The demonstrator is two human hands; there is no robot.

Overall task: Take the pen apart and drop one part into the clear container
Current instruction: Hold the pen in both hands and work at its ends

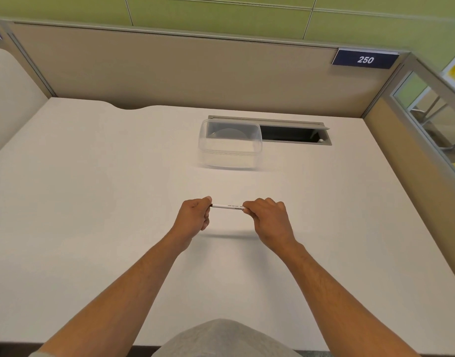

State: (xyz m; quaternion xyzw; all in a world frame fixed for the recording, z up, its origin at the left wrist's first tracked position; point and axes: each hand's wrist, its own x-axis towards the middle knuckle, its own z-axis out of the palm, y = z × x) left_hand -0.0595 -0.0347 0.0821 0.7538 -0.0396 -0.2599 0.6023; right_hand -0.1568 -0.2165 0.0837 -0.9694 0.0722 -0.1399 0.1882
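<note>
gripping pen (pixel 227 206) ends, left hand (pixel 194 213), right hand (pixel 268 219)

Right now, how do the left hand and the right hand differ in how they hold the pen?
The left hand pinches the pen's dark-tipped end, while the right hand grips the printed end of the white barrel. The left hand shows its thumb side to the camera; the right hand shows its back and knuckles. Both are closed on the pen, holding it level above the table.
</note>
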